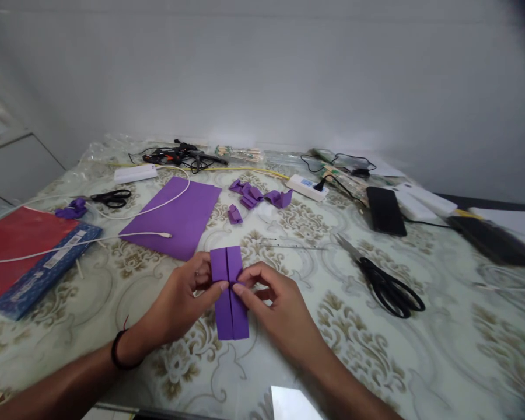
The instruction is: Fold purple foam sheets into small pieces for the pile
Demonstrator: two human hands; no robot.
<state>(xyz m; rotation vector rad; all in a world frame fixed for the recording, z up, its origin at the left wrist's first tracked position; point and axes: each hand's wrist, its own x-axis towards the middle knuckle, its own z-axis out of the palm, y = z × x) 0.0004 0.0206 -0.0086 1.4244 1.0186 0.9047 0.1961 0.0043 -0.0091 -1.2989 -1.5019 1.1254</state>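
Observation:
A folded strip of purple paper (231,318) is held upright between my two hands, just above the patterned tablecloth. Two flaps on it meet along a seam down the middle, and a crease crosses it halfway. My left hand (181,297) grips its left edge, thumb pressed near the centre. On the other edge my right hand (273,297) pinches the paper between thumb and fingers, the thumb close to the seam. Beyond them lie flat purple sheets (170,213) and several small folded purple pieces (250,194).
Black-handled scissors (385,283) lie open at the right, near a black phone (385,210). At the back are a power strip (307,188) and tangled cables (181,156). A red-and-blue packet (35,256), smaller scissors (111,198) and a white cable (126,236) occupy the left.

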